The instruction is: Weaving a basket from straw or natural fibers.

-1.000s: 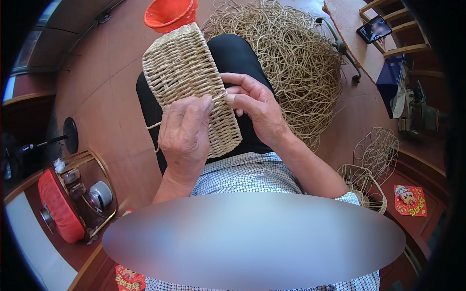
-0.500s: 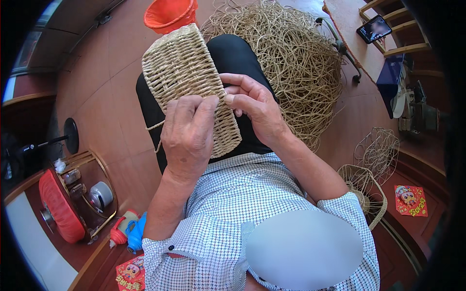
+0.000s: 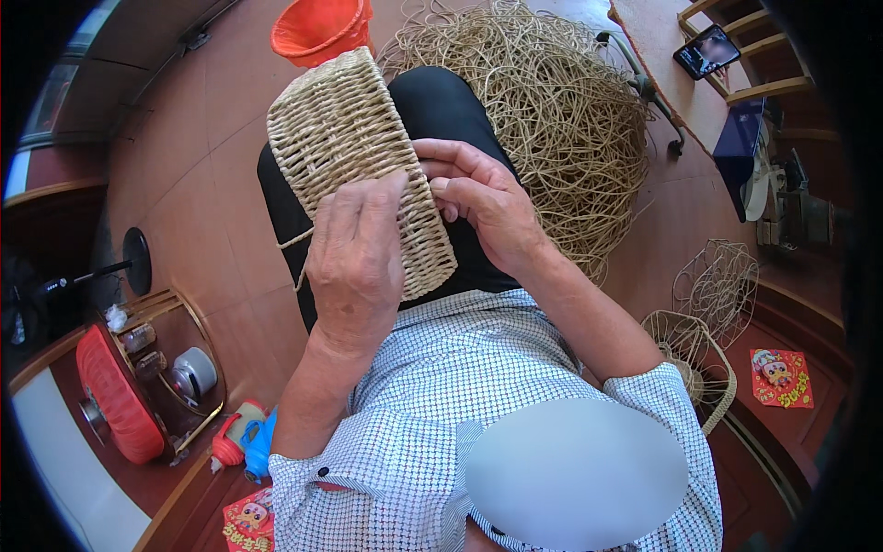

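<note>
A woven basket (image 3: 336, 120) of twisted tan cord lies tilted across my dark-trousered lap. At its right edge, my right hand (image 3: 497, 207) is closed, the thumb and forefinger against the weave and the other fingers curled behind the rim. My left hand (image 3: 357, 253) lies over the lower part of the woven face, fingers together and bent, their tips by the right edge; thumb and anything pinched are hidden. A loose cord end (image 3: 296, 241) sticks out left of that hand.
A big tangled heap of tan cord (image 3: 552, 120) covers the floor at the right. Beyond the basket stands an orange-lined bin (image 3: 320, 32). An open-frame basket (image 3: 690, 354) sits near my right elbow. Flasks (image 3: 260, 443) and a red-covered stand (image 3: 120, 394) are at the left.
My left fingers have lifted and straightened a little, drawing slightly away from the right thumb. The right hand and basket have barely shifted.
</note>
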### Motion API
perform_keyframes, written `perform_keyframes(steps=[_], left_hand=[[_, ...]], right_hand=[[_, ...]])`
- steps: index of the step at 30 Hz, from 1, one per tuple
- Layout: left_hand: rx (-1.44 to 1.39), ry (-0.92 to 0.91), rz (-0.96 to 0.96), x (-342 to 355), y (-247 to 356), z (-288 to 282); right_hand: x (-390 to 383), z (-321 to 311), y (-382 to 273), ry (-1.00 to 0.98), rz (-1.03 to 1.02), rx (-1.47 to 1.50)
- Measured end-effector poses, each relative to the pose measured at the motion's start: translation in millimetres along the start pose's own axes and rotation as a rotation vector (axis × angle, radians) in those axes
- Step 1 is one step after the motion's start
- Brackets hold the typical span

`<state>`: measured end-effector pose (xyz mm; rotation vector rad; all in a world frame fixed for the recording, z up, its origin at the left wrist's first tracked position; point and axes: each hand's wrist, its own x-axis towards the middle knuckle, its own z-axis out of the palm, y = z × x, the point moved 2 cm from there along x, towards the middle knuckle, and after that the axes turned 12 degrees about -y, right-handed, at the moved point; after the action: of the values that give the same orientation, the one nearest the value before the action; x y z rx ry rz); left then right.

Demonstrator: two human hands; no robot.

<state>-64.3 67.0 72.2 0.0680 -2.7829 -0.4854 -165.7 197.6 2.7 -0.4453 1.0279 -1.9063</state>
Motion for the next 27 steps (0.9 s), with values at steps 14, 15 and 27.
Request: perform_keyframes(steps=[14,15,27], left_hand=[[-0.039,0.065,-0.01,5.4,-3.6,9.2],[-0.046,0.037,-0.01,5.3,-4.1,9.6],[-0.248,0.149,-0.333,-21.5,-44.7,-44.5]], right_hand=[[6.2,0.0,1.1,0.024,0.076,0.144],[6.0,-1.4,1.0,0.047,0.116,0.148],[-57.8,-230.4,-64.3,0.626,-0.314,0.289]])
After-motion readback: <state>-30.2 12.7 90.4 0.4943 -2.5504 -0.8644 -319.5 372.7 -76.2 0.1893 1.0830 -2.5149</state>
